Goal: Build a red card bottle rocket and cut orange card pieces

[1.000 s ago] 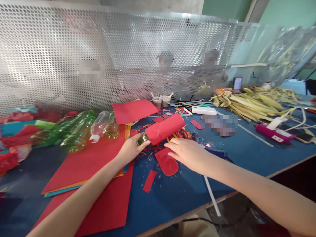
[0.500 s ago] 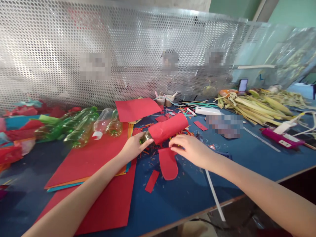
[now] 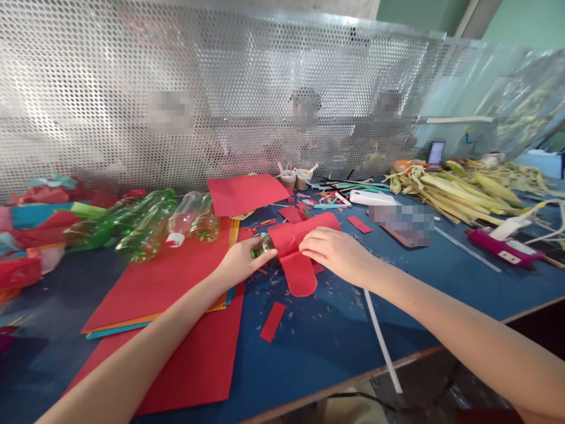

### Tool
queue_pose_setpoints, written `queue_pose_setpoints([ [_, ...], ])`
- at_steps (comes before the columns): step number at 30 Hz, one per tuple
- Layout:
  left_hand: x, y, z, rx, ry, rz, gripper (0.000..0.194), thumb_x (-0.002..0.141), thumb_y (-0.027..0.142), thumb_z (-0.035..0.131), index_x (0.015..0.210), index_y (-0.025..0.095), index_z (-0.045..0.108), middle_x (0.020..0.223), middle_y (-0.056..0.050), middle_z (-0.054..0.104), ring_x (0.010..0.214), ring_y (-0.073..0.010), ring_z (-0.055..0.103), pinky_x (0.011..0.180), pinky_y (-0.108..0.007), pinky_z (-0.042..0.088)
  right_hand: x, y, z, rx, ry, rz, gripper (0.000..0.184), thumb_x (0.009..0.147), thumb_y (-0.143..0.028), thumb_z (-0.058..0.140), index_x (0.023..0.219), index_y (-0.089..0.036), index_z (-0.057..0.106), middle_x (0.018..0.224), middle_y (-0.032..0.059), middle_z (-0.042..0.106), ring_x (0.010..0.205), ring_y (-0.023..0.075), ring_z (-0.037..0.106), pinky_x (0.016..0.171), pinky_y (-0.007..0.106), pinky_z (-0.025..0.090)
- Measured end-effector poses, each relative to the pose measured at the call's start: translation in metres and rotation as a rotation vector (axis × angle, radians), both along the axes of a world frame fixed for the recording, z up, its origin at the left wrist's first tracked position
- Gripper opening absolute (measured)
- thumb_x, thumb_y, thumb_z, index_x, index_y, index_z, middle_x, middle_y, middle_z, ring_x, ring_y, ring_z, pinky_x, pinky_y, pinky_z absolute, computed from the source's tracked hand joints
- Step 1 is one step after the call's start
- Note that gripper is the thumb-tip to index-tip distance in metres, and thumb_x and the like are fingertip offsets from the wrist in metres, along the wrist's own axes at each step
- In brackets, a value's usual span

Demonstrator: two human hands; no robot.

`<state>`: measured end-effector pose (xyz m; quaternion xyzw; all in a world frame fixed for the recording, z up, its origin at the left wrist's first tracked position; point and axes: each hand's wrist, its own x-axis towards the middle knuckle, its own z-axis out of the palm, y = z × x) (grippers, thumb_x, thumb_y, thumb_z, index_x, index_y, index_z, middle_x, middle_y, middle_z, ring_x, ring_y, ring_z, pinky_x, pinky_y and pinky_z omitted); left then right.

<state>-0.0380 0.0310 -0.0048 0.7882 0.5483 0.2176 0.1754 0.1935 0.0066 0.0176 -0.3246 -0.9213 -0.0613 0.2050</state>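
Observation:
My left hand (image 3: 241, 261) is closed round the neck end of a plastic bottle (image 3: 266, 247), whose body is wrapped in red paper (image 3: 286, 233). The wrapped bottle lies slantwise, its far end up to the right. My right hand (image 3: 335, 252) pinches a red paper piece with a rounded end (image 3: 300, 281) and holds its upper edge against the wrapped side. The rounded end hangs toward me. My right fingers cover part of the wrap and of that edge. Below lies a small red paper strip (image 3: 272, 321) on the blue table.
Stacked coloured paper sheets (image 3: 168, 282) lie left, with several green and clear bottles (image 3: 148, 232) behind. Paper scraps surround the work. To the right are a white glue gun-like object (image 3: 373, 198), a phone (image 3: 404, 227), corn husks (image 3: 459, 188) and a pink power strip (image 3: 507, 246).
My right hand has brought the rounded red piece up and away from me, against the wrapped bottle. The bottle has tilted down slightly; my left hand stays almost in place.

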Motion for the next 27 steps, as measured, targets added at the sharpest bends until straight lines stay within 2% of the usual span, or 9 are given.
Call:
queue_pose_setpoints([
  [15,-0.0007,0.0015,-0.0008,-0.025,-0.047,-0.013,0.062,0.075,0.063,0.045,0.105,0.014,0.065,0.097,-0.012,0.074,0.090,-0.0317,0.067,0.075,-0.034,0.049,0.0003,0.0070,-0.0022,-0.013,0.032,-0.027,0.012,0.089,-0.013,0.056,0.090,-0.014,0.068,0.094,0.0067,0.068,0.091,0.0196,0.060,0.077,0.031,0.051],
  [20,-0.0017,0.0024,-0.0027,-0.037,-0.067,-0.015,0.066,0.068,0.066,0.054,0.109,0.015,0.064,0.096,-0.011,0.074,0.093,-0.0329,0.067,0.076,-0.036,0.050,-0.0008,0.0085,-0.0021,0.002,0.004,-0.044,0.012,0.089,-0.013,0.057,0.089,-0.014,0.069,0.093,0.0063,0.068,0.090,0.0194,0.060,0.076,0.031,0.051],
  [27,-0.0024,0.0032,-0.0041,-0.051,-0.096,-0.001,0.070,0.063,0.065,0.063,0.113,0.017,0.062,0.104,-0.012,0.073,0.098,-0.0335,0.065,0.082,-0.039,0.049,-0.0032,0.0079,-0.0006,0.019,-0.041,-0.064,0.015,0.090,-0.014,0.055,0.087,-0.017,0.069,0.092,0.0056,0.068,0.088,0.0191,0.060,0.071,0.030,0.049],
])
